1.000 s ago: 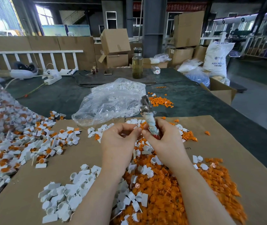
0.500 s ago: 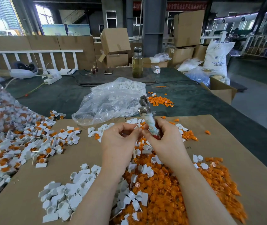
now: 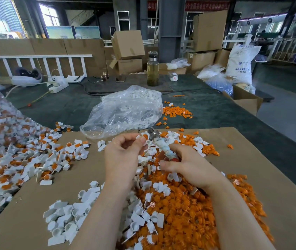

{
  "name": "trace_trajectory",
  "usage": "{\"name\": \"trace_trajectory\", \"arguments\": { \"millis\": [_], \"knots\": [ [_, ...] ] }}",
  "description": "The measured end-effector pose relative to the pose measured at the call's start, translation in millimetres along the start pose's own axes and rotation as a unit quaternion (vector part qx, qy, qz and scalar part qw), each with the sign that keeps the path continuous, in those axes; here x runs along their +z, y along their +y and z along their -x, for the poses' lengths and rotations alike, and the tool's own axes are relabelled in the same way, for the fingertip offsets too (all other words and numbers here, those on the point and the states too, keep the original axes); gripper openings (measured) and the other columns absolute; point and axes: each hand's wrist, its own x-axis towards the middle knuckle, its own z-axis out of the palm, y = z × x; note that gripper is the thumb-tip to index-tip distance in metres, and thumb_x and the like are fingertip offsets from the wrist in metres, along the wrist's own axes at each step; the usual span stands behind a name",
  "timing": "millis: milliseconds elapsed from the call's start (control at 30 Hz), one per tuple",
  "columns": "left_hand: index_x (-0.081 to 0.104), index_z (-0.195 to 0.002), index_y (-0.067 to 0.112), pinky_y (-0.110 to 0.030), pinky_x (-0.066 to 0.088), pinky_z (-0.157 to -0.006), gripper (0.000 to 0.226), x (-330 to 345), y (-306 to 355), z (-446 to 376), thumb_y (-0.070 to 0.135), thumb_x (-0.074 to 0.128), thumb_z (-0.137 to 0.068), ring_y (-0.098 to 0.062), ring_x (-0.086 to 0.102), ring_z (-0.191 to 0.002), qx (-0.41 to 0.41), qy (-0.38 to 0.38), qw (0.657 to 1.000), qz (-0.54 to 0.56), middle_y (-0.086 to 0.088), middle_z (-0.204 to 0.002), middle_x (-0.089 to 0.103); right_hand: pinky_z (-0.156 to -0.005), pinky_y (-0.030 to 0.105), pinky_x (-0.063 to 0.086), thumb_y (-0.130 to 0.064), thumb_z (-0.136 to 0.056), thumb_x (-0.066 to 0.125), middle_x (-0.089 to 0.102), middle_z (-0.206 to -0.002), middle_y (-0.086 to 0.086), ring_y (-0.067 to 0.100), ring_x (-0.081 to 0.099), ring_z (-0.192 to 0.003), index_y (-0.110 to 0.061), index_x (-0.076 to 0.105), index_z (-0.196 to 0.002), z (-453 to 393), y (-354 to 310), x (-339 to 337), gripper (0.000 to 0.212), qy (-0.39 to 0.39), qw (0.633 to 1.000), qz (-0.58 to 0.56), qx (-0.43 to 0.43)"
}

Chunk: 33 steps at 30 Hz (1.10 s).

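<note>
Your left hand (image 3: 123,156) pinches a small orange cap (image 3: 145,137) right at the metal tip of the tool (image 3: 163,149). Your right hand (image 3: 188,168) grips the tool's taped handle, above the pile (image 3: 179,222). The cap looks light, stiff and easy to drop, so keep your fingertips on its edge. A second ago your hands met at the handle; now they're apart.

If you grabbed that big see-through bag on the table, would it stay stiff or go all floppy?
Probably floppy: the clear bag lies crumpled and sagging on the table. Likely light too, since only small white pieces show inside. Its thin, shiny film may slip in fingers.
</note>
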Motion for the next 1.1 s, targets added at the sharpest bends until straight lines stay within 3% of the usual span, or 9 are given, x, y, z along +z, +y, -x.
{"name": "trace_trajectory", "arguments": {
  "millis": [100,167,233,300,400,600,767,867,1100],
  "knots": [
    [0.073,-0.082,0.020,-0.022,0.056,-0.067,0.013,-1.6,-1.0,-1.6,0.007,0.074,-0.086,-0.013,0.074,-0.070,0.010,-0.002,1.000,-0.002,0.003,-0.071,0.075,-0.055,0.015,0.041,-0.028,-0.087,0.072,0.059,-0.072,-0.007,0.003,0.055,-0.059,-0.021,0.060,-0.084,0.2,-1.2,0.5,0.015,-0.025,1.000,0.013,0.003],
    [0.073,-0.082,0.020,-0.021,0.056,-0.067,0.014,-2.7,-1.4,-3.1,0.007,0.074,-0.086,-0.014,0.074,-0.070,0.012,-0.002,1.000,0.004,0.003,-0.071,0.075,-0.054,0.013,0.042,-0.027,-0.087,0.072,0.062,-0.072,-0.012,0.002,0.059,-0.060,-0.026,0.061,-0.084,1.0,-2.5,-0.2,0.011,-0.034,0.999,0.007,0.006],
    [0.073,-0.081,0.021,-0.020,0.055,-0.066,0.015,-3.6,-1.6,-3.8,0.007,0.074,-0.086,-0.014,0.073,-0.070,0.018,-0.007,1.000,0.007,0.003,-0.072,0.075,-0.061,0.019,0.048,-0.026,-0.087,0.071,0.066,-0.077,-0.009,0.009,0.064,-0.066,-0.026,0.062,-0.087,2.2,-4.6,-0.5,0.009,-0.039,0.999,-0.001,0.006],
    [0.073,-0.082,0.020,-0.019,0.056,-0.065,0.015,-4.4,-1.9,-3.8,0.006,0.073,-0.086,-0.013,0.073,-0.069,0.024,-0.016,1.000,0.009,0.004,-0.072,0.074,-0.075,0.036,0.054,-0.024,-0.088,0.070,0.070,-0.088,0.001,0.019,0.067,-0.078,-0.021,0.064,-0.094,3.0,-6.3,-0.5,0.009,-0.041,0.999,0.005,0.007],
    [0.073,-0.083,0.017,-0.017,0.055,-0.064,0.015,-5.1,-2.2,-4.2,0.003,0.072,-0.086,-0.012,0.073,-0.067,0.023,-0.025,0.999,0.019,0.004,-0.071,0.074,-0.082,0.049,0.051,-0.019,-0.089,0.067,0.067,-0.086,0.001,0.019,0.064,-0.077,-0.018,0.066,-0.097,3.9,-7.6,1.2,0.008,-0.048,0.999,0.007,0.009],
    [0.073,-0.082,0.016,-0.017,0.055,-0.063,0.015,-6.7,-0.8,-4.5,0.001,0.072,-0.085,-0.010,0.071,-0.065,0.021,-0.034,0.998,0.044,0.003,-0.072,0.074,-0.074,0.039,0.050,-0.013,-0.089,0.066,0.064,-0.079,-0.009,0.007,0.058,-0.068,-0.022,0.067,-0.094,3.5,-8.6,4.5,0.011,-0.056,0.998,-0.009,0.011],
    [0.072,-0.081,0.014,-0.017,0.055,-0.062,0.014,-6.8,-0.2,-3.2,0.000,0.072,-0.083,-0.010,0.070,-0.063,0.018,-0.045,0.997,0.066,0.003,-0.069,0.073,-0.062,0.021,0.042,-0.012,-0.088,0.066,0.063,-0.066,-0.019,-0.003,0.055,-0.059,-0.024,0.066,-0.091,3.4,-7.4,5.6,0.012,-0.060,0.998,-0.033,0.009],
    [0.072,-0.079,0.015,-0.017,0.055,-0.061,0.016,-7.0,-1.0,-3.6,0.000,0.072,-0.084,-0.009,0.069,-0.061,0.017,-0.041,0.997,0.063,0.004,-0.067,0.072,-0.065,0.025,0.041,-0.009,-0.087,0.065,0.062,-0.065,-0.021,-0.004,0.054,-0.059,-0.025,0.067,-0.087,2.5,-6.6,7.6,0.016,-0.057,0.998,-0.024,0.013],
    [0.072,-0.079,0.016,-0.018,0.054,-0.061,0.017,-3.3,-4.3,-3.5,0.001,0.071,-0.086,-0.008,0.067,-0.059,0.014,-0.019,0.998,0.059,0.006,-0.065,0.071,-0.070,0.037,0.049,-0.004,-0.086,0.059,0.065,-0.085,-0.007,0.007,0.057,-0.069,-0.029,0.065,-0.081,1.8,-10.0,10.3,0.026,-0.034,0.998,0.044,-0.009]
  ]
}}
